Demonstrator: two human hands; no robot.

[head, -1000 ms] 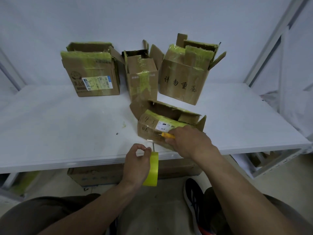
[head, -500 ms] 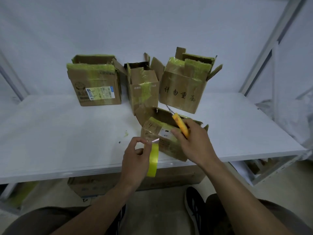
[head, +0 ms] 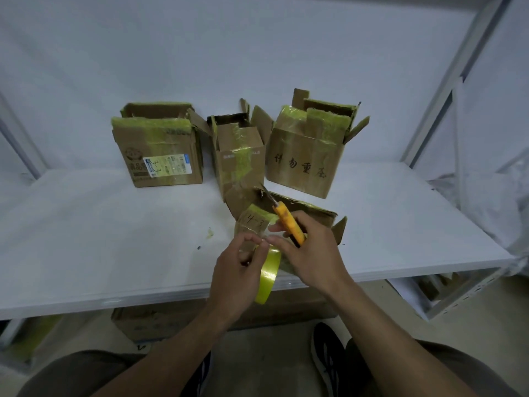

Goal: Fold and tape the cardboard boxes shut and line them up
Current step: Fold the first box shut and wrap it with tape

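The right hand has lifted the knife off the near box, while left fingers keep pinching the tape, so a strip looks cut.

1. The desk has a smooth, white, faintly sheeny top.
2. The four boxes are matt brown corrugated cardboard; the near box shows rough, torn flap edges.
3. Yellow-green tape on the left box looks wrinkled and fuzzy at the edges.
4. The tape roll is glossy, translucent yellow-green plastic film.
5. The utility knife has a smooth orange plastic body and a thin metal blade.
6. A glossy printed paper label sits on the left box.
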